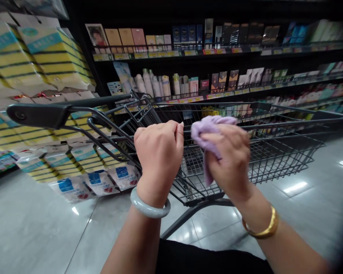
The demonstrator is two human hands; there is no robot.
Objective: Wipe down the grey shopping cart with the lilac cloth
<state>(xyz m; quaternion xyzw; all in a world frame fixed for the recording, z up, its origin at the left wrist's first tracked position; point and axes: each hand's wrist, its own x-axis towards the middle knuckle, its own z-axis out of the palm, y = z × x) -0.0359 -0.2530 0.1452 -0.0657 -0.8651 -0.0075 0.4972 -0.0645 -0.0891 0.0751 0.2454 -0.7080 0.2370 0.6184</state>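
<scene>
A dark wire shopping cart (282, 151) stands sideways in front of me, its handle (40, 116) at the left. My left hand (159, 152), with a pale bangle on the wrist, is closed around the cart's near top rail; the fingertips are hidden behind it. Bunched in my right hand (230, 160) is a light purple cloth (210, 129), held at the same rail just right of my left hand. A corner of the cloth hangs down over the wire side. The right hand is slightly blurred and wears a gold bracelet.
Behind the cart, shelves (188, 53) carry boxes, bottles and tubes above price tags. Yellow striped packages (57, 57) are stacked at the left, with white and blue bags (95, 182) hanging low. Glossy grey floor tiles (45, 232) lie below.
</scene>
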